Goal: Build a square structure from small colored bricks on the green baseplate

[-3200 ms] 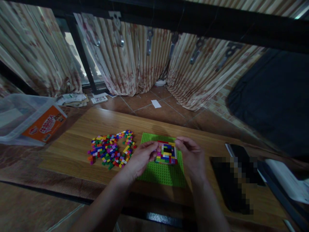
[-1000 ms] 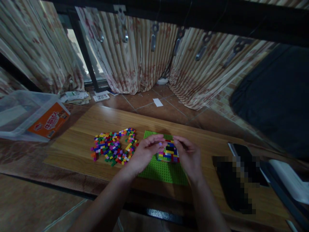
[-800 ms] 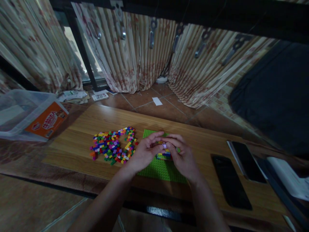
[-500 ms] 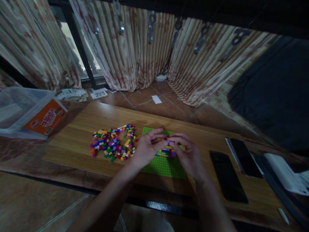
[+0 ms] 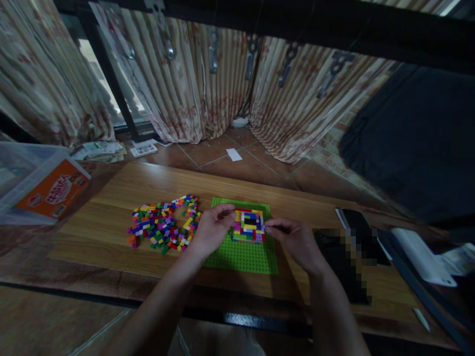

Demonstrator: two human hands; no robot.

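Note:
A square, hollow build of multicoloured toy bricks (image 5: 240, 236) stands on a green studded baseplate (image 5: 241, 259), its middle dark. My right hand (image 5: 295, 240) pinches a small purple brick (image 5: 264, 227) between thumb and fingertips at the build's right side; whether that brick touches the build I cannot tell. My left hand (image 5: 211, 231) is at the build's left edge, fingers curled and thumb tip close to them. Anything between those fingertips is too small or hidden to make out. Left of that hand lies a loose pile of small coloured bricks (image 5: 163, 225).
The wooden table (image 5: 100, 217) carries two dark phones, one (image 5: 339, 267) partly pixelated and the other (image 5: 361, 230) farther back. A white pen-like object (image 5: 422, 319) lies near the right end. At far left is a clear plastic bin (image 5: 33, 153) with an orange label.
My hands have moved apart, baring the top of the brick build. The right hand has drawn to the right with the purple brick. The whole view has shifted slightly.

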